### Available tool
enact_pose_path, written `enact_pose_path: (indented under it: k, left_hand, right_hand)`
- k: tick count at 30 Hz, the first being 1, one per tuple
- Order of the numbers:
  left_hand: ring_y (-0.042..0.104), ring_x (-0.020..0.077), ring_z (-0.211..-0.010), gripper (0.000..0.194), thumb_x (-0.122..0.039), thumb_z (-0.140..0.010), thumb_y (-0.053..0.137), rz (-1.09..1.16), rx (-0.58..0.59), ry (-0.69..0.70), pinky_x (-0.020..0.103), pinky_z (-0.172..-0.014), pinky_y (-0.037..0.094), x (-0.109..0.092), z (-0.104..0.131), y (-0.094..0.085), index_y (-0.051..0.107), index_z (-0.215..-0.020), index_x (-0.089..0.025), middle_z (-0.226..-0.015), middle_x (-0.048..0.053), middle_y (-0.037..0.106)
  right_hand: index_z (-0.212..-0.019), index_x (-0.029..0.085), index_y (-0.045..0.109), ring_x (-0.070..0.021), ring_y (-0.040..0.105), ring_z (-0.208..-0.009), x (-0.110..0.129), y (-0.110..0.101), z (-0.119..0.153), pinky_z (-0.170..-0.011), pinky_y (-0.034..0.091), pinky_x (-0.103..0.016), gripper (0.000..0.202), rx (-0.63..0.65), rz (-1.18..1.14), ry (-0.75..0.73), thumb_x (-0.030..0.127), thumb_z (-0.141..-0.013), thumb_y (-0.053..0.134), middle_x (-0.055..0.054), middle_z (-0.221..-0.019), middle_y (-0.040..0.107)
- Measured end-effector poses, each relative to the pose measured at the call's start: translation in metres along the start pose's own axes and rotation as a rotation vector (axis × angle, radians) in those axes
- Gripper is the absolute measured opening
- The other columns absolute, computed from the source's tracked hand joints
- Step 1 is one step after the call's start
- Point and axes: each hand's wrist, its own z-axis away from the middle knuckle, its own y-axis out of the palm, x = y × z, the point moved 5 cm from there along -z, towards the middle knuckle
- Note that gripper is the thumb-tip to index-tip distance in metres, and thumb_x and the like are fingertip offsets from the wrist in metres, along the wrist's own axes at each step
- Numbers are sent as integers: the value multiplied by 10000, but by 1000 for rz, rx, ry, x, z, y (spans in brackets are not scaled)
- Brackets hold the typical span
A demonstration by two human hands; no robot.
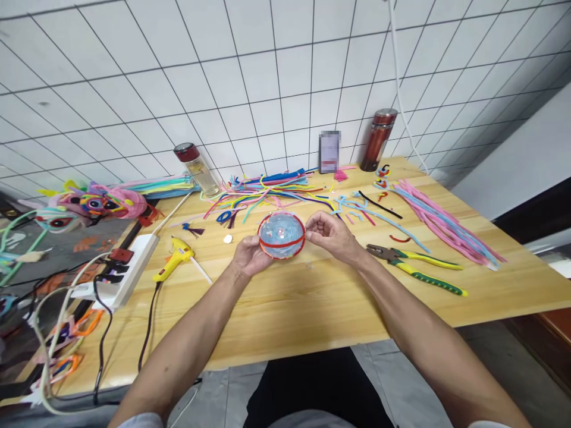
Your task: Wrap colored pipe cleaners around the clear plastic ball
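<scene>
Fingers of the left hand (250, 257) close around the left side of a blue bowl (281, 229); those of the right hand (332, 236) bend together at its right edge, though whether they pinch anything is too small to tell. The bowl sits between both hands, above the table's middle. It should be light, fairly thin and easily bent, so cupping it from below and steadying the rim seems safest. A red strip (285, 244) crosses it, probably soft and flexible. Behind rises a tiled wall (285, 77); before it stands the wooden table (303, 321), with pink and blue stems (448, 226) at right, then pliers (397, 255), a yellow glue gun (176, 259) at left, and a white scrap (228, 239).
</scene>
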Motion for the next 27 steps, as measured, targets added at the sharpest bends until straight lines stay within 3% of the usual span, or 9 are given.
enact_pose_path:
  k: [11, 17, 23, 27]
  left_hand:
    - [703, 403, -1278, 772, -326, -496, 930, -87, 11, -48, 623, -1270, 391, -1, 2, -11, 736, -1227, -170, -1192, 117, 815]
    - [636, 433, -1382, 823, -328, -492, 978, -121, 38, -18, 610, -1248, 429, -3, 3, 5, 719, -1259, -173, -1258, 136, 787]
    - [658, 406, -1344, 913, -392, -513, 1011, -165, 122, 45, 499, -1128, 546, -1, 0, 19, 694, -1339, -166, -1355, 164, 738]
    - [634, 393, -1377, 922, -412, -555, 1009, -213, 188, 123, 444, -1096, 542, -4, 0, 28, 676, -1390, -204, -1465, 170, 679]
  right_hand:
    - [-924, 219, 647, -143, 606, -731, 6, 5, 3, -715, 513, -288, 332, 51, -20, -26, 472, -832, 841, 12, -829, 665]
    - [-938, 216, 667, -161, 645, -764, -1, -1, 0, -728, 520, -297, 341, 59, 7, 4, 496, -843, 836, -3, -851, 699]
    - [-891, 223, 681, -186, 654, -805, -3, -12, -3, -759, 549, -322, 424, 62, 3, 26, 591, -804, 872, -27, -871, 705]
    - [-883, 234, 677, -177, 624, -748, -4, -19, -4, -722, 545, -320, 457, 43, 39, 43, 630, -783, 883, -18, -825, 683]
